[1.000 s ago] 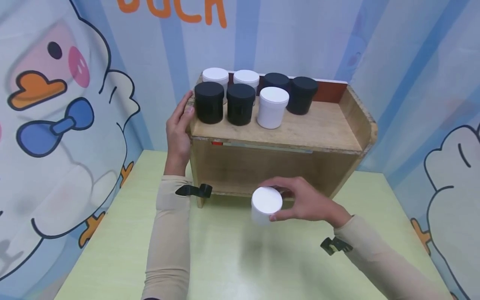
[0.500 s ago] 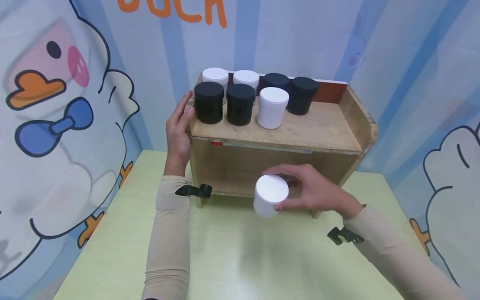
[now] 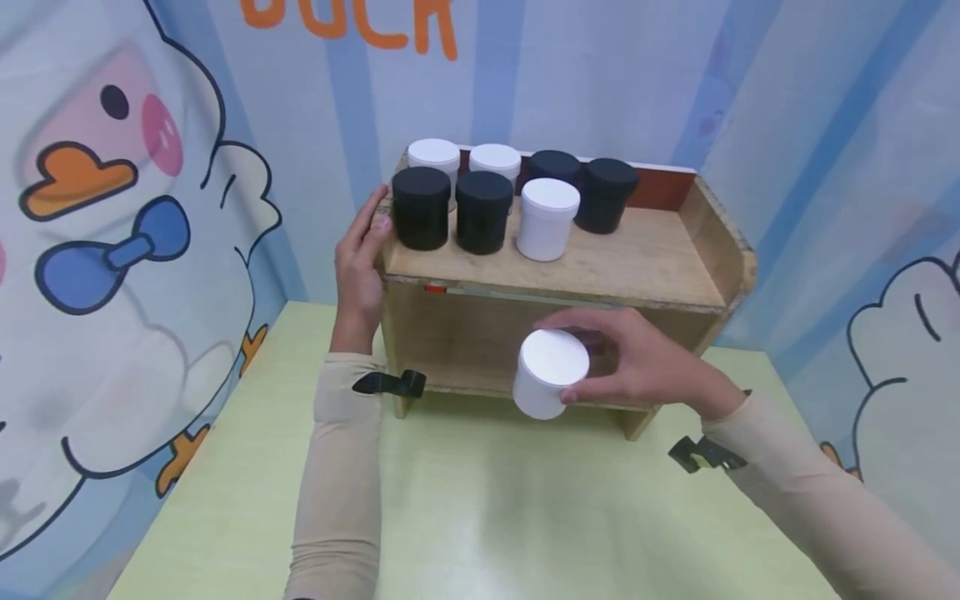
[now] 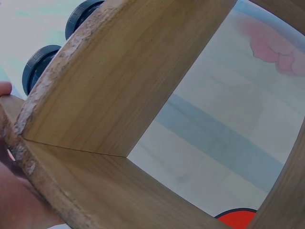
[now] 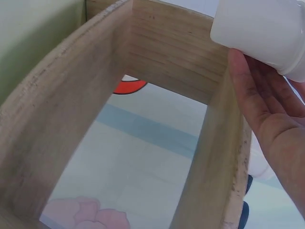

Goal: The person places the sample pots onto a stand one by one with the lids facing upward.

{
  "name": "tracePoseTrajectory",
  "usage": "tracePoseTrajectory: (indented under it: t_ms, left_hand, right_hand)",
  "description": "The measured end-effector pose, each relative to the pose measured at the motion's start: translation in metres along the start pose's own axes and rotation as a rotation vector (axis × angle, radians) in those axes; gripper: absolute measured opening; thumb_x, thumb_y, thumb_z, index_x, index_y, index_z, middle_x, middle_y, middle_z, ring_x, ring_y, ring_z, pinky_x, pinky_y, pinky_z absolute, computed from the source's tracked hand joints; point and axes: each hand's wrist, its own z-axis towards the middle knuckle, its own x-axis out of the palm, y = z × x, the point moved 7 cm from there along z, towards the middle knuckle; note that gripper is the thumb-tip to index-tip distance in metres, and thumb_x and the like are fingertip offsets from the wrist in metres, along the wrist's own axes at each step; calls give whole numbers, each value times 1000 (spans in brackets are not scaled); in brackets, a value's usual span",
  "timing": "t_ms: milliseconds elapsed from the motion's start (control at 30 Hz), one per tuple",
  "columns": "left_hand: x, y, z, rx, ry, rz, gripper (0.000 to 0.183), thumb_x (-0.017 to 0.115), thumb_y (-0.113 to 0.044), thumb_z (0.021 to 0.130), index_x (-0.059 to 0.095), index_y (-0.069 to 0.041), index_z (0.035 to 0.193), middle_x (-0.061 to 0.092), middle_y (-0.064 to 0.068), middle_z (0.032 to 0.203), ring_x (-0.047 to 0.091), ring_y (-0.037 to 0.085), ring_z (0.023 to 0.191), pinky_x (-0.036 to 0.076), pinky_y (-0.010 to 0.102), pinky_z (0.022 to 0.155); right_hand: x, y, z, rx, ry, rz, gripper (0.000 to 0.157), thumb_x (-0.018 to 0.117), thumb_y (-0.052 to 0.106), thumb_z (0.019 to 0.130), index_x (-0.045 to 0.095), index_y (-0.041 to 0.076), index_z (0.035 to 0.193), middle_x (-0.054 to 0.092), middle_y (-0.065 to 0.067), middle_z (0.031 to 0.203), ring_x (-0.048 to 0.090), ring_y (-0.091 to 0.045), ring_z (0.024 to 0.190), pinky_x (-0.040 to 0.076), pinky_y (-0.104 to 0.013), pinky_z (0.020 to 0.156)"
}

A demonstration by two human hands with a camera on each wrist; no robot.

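My right hand (image 3: pixel 637 358) grips a white lidded jar (image 3: pixel 542 385) between thumb and fingers, in front of the wooden shelf (image 3: pixel 645 271) and below its top board. In the right wrist view the same white jar (image 5: pixel 259 31) is tilted. My left hand (image 3: pixel 360 279) holds the shelf's left side at the top corner. On the top board, two black jars (image 3: pixel 420 217) and a white jar (image 3: pixel 546 229) form the front row. Behind them stand two white jars (image 3: pixel 433 154) and two black jars (image 3: pixel 606 200), partly hidden.
The shelf has a raised right side panel (image 3: pixel 716 229) and a lower compartment (image 3: pixel 457 333); the left wrist view shows it open at the back. It stands on a pale green table (image 3: pixel 450 517). A printed curtain (image 3: pixel 600 75) hangs close behind and at the sides.
My right hand has lifted the white jar upward and slightly right, toward the shelf's top board. My left hand keeps its hold on the shelf's side.
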Motion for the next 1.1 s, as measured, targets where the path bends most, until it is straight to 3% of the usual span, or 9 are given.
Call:
tracePoseTrajectory:
  t_ms: [300,433,533,733,933,1100]
  left_hand:
    - [-1,0,1,8,3,-15,48,43,-34,104,46,-28,151,40,-9,161,28,9,154,19,41,129]
    - [-1,2,1,5,3,-20,48,43,-34,104,46,-28,152,40,-9,161,28,9,154,19,42,129]
    - [-2,2,0,4,1,-10,49,43,-35,104,46,-28,152,40,-9,161,28,9,154,19,43,129]
    - [-5,2,1,2,-10,-11,49,43,-33,104,46,-26,152,39,-8,162,28,10,154,18,41,129]
    - [-3,2,0,8,-3,-27,50,43,-32,104,45,-24,152,39,-8,162,28,10,154,18,41,129]
    - [-1,0,0,13,3,-20,49,44,-33,103,47,-27,151,40,-8,161,28,9,154,18,42,129]
  right_hand:
    - [-8,2,5,47,-25,-6,67,88,15,76,59,9,137,67,-10,130,68,-22,108,60,-37,93]
    - [-18,4,7,60,-44,-41,67,87,16,77,58,12,137,67,-7,130,68,-20,108,58,-29,92]
    - [-26,6,9,65,-59,-45,66,87,16,78,57,12,137,67,-7,129,68,-21,108,59,-30,91]
    - [-42,10,15,104,-124,-45,64,86,13,79,59,11,137,66,-10,130,68,-28,110,61,-42,89]
    - [-61,16,18,127,-215,-77,61,86,12,79,62,13,135,67,-7,126,68,-18,103,60,-24,85]
    - [-82,17,14,181,-295,-79,56,85,14,79,64,14,132,66,-4,121,67,-8,96,57,-16,81]
